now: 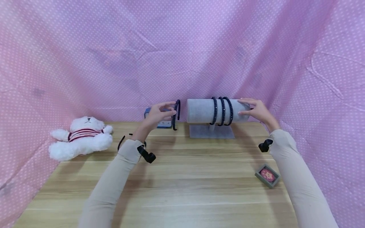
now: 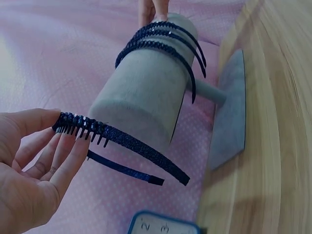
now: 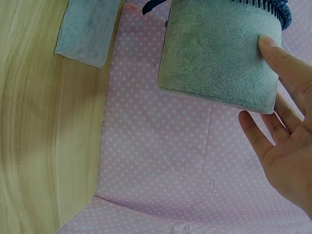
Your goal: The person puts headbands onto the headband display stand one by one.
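My left hand (image 1: 159, 115) pinches a dark blue toothed headband (image 2: 131, 141) by its beaded top, its two ends pointing away from the palm. That headband is held just off the left end of a grey fabric-covered roll stand (image 1: 199, 110). Three similar dark headbands (image 1: 223, 110) sit around the roll, toward its right half. At the roll's right end, my right hand (image 1: 258, 110) grips it with the thumb (image 3: 275, 51) on the near side and some fingers behind. In the left wrist view, only part of the right hand (image 2: 153, 9) shows beyond the roll.
Another dark headband (image 1: 121, 142) lies on the wooden table (image 1: 182, 177), partly hidden by my left wrist. A blue-edged panel with digits (image 1: 164, 124) stands behind my left hand. A white plush bear (image 1: 85, 137) sits left; a small framed box (image 1: 267, 175) lies right. Pink dotted cloth (image 1: 182, 63) hangs behind.
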Available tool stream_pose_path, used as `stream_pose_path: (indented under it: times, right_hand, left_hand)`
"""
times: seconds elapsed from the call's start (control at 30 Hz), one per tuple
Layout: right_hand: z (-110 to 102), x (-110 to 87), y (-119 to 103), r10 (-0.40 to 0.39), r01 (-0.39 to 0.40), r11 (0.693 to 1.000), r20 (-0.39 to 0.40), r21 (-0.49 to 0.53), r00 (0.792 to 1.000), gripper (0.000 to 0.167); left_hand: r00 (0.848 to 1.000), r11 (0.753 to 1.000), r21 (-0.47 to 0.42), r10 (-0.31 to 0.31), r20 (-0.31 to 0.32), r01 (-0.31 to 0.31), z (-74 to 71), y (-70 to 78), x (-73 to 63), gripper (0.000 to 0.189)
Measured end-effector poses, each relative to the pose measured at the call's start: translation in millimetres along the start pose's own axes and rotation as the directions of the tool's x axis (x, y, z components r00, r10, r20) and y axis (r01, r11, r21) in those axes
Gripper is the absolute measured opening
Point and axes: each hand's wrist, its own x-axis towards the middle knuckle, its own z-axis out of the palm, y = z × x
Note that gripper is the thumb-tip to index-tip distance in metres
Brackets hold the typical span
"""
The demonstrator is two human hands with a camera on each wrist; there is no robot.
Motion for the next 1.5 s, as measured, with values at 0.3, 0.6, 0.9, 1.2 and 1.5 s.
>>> stream_pose_path:
  times: [0.3,0.6,0.9,1.2,1.5]
  right_hand:
    - [1.1,2.4,1.7,-0.004,0.004,1.0,-0.007,-0.006,1.0,0.064]
    - [2.2,0.8,0.2,0.013,-0.013,1.0,-0.021,0.003,1.0,0.063]
    - [2.5,-2.7,-11.4,0.028,-0.028,1.0,-0.017,0.01,0.999,0.062]
    - [2.3,-2.2,-12.4,0.034,-0.034,0.999,-0.001,0.019,0.999,0.064]
    - [3.3,2.3,1.0,0.003,-0.003,1.0,-0.021,0.012,1.0,0.064]
  left_hand:
    - [0.998,0.998,0.048,0.036,-0.049,-0.034,23.2,6.1,21.1,0.048]
    - [0.997,0.994,0.084,0.066,-0.03,-0.063,33.4,6.6,35.2,0.046]
    - [0.998,0.997,0.045,-0.059,-0.033,0.06,39.9,11.9,50.5,0.044]
    - [0.999,0.996,0.079,-0.037,0.005,0.036,37.0,8.5,54.0,0.047]
    - [0.967,0.902,0.35,0.233,0.102,-0.254,33.7,-1.1,59.2,0.057]
